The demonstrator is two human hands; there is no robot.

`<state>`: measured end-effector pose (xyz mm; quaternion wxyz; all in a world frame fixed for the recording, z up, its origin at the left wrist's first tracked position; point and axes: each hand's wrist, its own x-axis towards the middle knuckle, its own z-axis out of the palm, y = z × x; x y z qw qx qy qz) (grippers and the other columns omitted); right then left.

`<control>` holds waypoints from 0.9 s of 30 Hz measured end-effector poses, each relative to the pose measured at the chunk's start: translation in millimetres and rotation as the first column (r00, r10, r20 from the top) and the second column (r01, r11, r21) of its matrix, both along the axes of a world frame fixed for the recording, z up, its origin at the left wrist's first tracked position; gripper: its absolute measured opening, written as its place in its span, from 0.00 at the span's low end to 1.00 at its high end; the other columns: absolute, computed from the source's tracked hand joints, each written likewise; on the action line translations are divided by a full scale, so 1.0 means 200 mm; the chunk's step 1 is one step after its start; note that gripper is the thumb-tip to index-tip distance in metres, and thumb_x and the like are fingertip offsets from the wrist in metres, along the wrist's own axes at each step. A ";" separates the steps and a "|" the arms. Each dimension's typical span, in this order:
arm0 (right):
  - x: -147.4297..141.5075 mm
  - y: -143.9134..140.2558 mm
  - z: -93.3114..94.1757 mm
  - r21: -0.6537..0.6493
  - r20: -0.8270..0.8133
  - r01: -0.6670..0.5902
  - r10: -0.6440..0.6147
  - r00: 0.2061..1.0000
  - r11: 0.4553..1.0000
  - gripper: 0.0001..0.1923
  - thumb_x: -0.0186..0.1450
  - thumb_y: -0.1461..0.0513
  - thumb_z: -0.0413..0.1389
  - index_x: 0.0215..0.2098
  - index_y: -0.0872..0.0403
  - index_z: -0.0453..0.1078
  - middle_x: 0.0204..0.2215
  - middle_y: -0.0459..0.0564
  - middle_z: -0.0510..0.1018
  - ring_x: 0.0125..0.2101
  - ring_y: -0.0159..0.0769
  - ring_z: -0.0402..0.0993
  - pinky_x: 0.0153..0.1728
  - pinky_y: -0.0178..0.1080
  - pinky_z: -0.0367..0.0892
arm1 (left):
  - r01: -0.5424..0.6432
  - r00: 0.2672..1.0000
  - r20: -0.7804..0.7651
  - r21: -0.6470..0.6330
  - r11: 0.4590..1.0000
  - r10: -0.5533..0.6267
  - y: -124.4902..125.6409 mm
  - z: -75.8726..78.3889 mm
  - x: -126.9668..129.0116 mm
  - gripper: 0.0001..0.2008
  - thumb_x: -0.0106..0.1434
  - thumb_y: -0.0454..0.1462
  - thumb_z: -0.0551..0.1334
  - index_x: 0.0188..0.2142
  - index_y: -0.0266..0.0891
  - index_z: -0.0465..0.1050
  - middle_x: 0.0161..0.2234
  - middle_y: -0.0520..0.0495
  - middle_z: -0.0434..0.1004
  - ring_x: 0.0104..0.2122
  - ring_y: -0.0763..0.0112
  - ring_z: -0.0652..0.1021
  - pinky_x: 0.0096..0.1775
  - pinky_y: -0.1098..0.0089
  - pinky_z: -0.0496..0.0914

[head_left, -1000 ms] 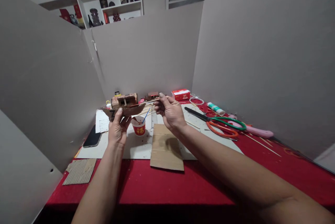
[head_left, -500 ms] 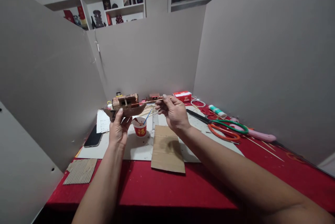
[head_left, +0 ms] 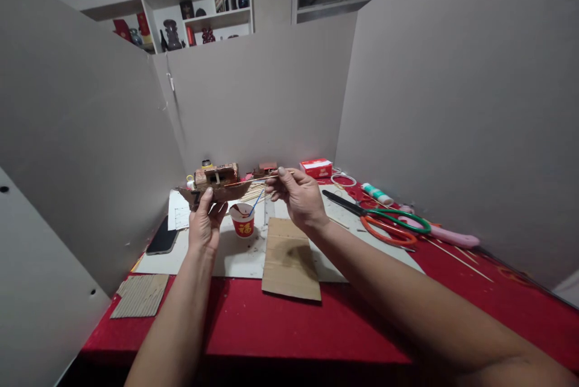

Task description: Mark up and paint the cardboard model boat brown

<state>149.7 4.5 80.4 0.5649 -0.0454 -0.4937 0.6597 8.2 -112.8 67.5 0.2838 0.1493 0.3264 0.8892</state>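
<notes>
You are holding a small brown cardboard boat model (head_left: 216, 185) up off the table, your left hand (head_left: 205, 224) gripping its hull from below, thumb up on the near side and fingers curled under. Your right hand (head_left: 296, 197) is pinching a thin wooden stick (head_left: 251, 179) between thumb and forefinger, fingers narrowed tight on it; the stick is running leftward from your fingertips to the boat's deck, where its far end seems to be touching the cabin.

The hull and cabin are looking built already, so the work appears well along, with the stick not yet clearly fixed. Just below your left fingers a red paper cup (head_left: 242, 220) with a blue stirrer is standing; under your right wrist a cardboard piece (head_left: 289, 260) is lying flat, and scissors (head_left: 384, 220) are resting to its right.
</notes>
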 end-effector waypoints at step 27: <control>0.05 0.01 0.06 0.009 -0.004 0.074 -0.074 0.997 0.997 0.22 0.50 0.46 0.69 0.27 0.54 0.73 0.19 0.43 0.79 0.15 0.28 0.73 0.14 0.28 0.66 | 0.087 0.996 0.025 0.018 0.996 -0.087 -0.01 0.03 -0.03 0.11 0.56 0.35 0.70 0.39 0.39 0.75 0.37 0.46 0.82 0.37 0.67 0.81 0.45 0.66 0.76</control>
